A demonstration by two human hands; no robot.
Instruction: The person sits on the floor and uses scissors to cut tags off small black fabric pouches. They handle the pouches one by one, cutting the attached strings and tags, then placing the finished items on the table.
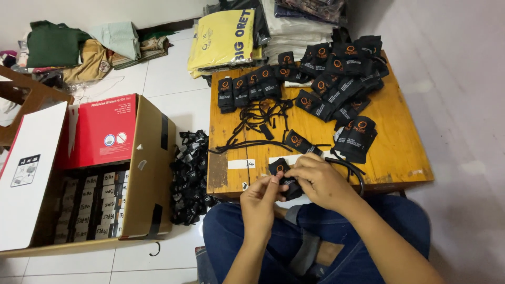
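My left hand [260, 197] and my right hand [318, 179] meet at the near edge of a low wooden table [400, 152]. Together they pinch a small stack of black hang tags [284, 176] with an orange round mark. A black cord loop [352, 169] curls out from under my right hand. More black tags [336, 79] lie in rows and piles across the far half of the table. Loose black strings [258, 123] sprawl in the middle. My legs in blue jeans [294, 242] are folded under the table edge.
A open cardboard box [150, 168] with a red and white lid stands on the left, filled with rows of small packs. A heap of black tags [190, 176] lies on the white tiles between box and table. Folded clothes [226, 37] are stacked beyond the table.
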